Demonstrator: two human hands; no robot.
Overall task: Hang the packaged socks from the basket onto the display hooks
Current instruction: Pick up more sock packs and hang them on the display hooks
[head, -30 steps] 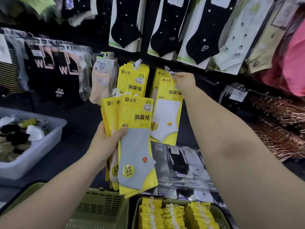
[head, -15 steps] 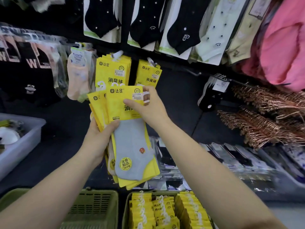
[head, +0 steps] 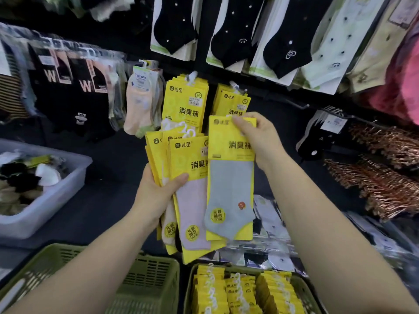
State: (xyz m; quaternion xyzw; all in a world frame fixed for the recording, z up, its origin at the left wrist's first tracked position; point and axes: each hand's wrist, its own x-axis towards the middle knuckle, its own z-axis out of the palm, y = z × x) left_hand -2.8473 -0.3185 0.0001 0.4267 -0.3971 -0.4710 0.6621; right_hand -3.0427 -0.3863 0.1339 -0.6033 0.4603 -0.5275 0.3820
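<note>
Right hand [head: 258,141] pinches the top edge of one grey-sock pack [head: 229,191], thumb over the header. I hold it high so the hanger end leads toward a hook. I cannot see its hanger tab.

Left hand [head: 156,193] grips a fan of other packs [head: 188,159] round the middle, thumb across the front. The white hanger tabs point up so the next pack peels off easily.

The single pack overlaps the fan's right edge and sits just below the right hook [head: 235,86], where a thin bunch [head: 233,100] of matching yellow packs hangs. The left bunch [head: 184,103] looks fuller, so I judge the right hook to be the target.

Below, the basket [head: 303,288] holds more packs in rows, so the task is far from finished.
</note>
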